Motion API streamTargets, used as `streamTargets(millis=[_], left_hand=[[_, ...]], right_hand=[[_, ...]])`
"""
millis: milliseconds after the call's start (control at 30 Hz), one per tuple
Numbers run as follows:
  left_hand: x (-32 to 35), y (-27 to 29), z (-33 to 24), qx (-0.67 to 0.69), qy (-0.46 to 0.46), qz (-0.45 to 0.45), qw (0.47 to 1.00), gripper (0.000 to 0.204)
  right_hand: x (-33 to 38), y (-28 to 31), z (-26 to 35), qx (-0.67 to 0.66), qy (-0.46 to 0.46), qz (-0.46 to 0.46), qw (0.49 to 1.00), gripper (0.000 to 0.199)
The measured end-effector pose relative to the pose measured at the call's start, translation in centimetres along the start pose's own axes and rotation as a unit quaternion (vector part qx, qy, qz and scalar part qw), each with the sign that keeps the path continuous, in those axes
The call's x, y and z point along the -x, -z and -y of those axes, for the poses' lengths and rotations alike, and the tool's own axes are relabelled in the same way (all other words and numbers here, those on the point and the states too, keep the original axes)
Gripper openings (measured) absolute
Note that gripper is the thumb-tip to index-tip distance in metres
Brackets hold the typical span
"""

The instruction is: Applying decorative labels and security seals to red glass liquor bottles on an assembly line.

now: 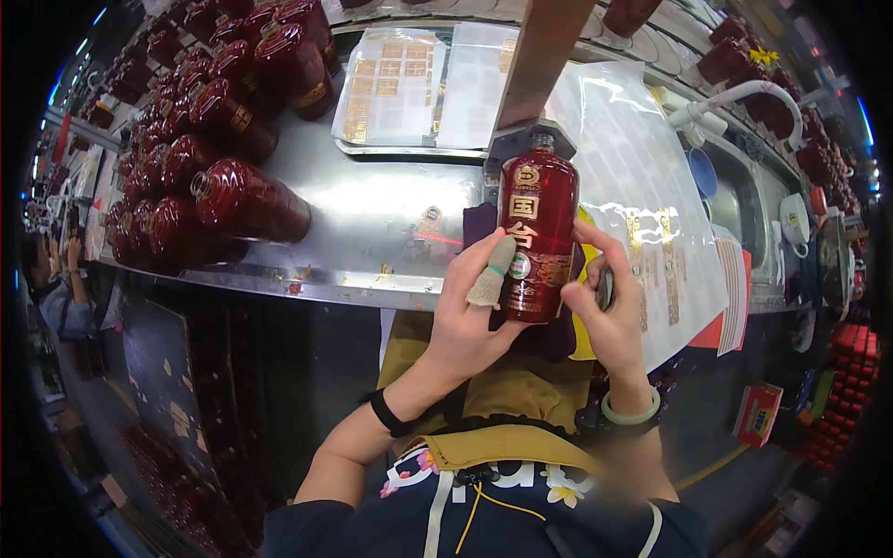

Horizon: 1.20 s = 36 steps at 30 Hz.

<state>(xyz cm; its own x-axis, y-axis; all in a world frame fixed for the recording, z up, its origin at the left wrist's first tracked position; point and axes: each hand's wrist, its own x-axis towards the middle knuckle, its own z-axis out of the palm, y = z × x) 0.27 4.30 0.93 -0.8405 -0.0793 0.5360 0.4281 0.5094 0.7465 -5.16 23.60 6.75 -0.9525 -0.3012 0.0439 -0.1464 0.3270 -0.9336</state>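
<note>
A dark red glass bottle with gold lettering and a clear, uncapped neck lies in front of me, its neck pointing away and its shoulder by a wooden post. My left hand is closed around its left side; one finger wears a cloth cover with a green band. At the bottle's right side, my right hand rests its curled fingers and thumb near the label edge. A small dark, shiny piece shows inside those fingers; its kind is unclear. Dark purple cloth lies beneath the bottle.
Many red bottles crowd the metal table at left. Label sheets lie at the back, with more sheets at right. The wooden post rises behind the bottle. A sink with a white faucet is at far right.
</note>
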Motion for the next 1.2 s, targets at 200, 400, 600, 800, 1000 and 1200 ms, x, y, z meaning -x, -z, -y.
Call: streamTargets(millis=[200, 400, 600, 800, 1000, 1200], left_hand=[[0.1, 0.3, 0.7, 0.012, 0.014, 0.028, 0.999, 0.091], [0.7, 0.4, 1.0, -0.046, -0.034, 0.061, 0.997, 0.088], [0.7, 0.4, 0.9, -0.036, -0.015, 0.075, 0.996, 0.088], [1.0, 0.5, 1.2, -0.042, -0.011, 0.082, 0.996, 0.086], [1.0, 0.3, 1.3, -0.033, -0.001, 0.081, 0.996, 0.084], [0.9, 0.3, 1.4, -0.041, -0.009, 0.078, 0.996, 0.085]], right_hand=[[-0.4, -1.7, -2.3, -0.149, -0.076, -0.075, 0.983, 0.059], [-0.3, -1.9, -3.3, -0.212, -0.114, -0.036, 0.970, 0.065], [-0.3, -1.9, -3.1, -0.240, -0.124, -0.042, 0.962, 0.066], [-0.4, -1.5, -2.9, -0.294, -0.124, -0.043, 0.947, 0.055], [0.6, -0.1, -0.8, 0.066, 0.133, -0.060, 0.987, 0.038], [-0.5, 0.8, 0.4, 0.280, 0.295, 0.007, 0.914, 0.032]])
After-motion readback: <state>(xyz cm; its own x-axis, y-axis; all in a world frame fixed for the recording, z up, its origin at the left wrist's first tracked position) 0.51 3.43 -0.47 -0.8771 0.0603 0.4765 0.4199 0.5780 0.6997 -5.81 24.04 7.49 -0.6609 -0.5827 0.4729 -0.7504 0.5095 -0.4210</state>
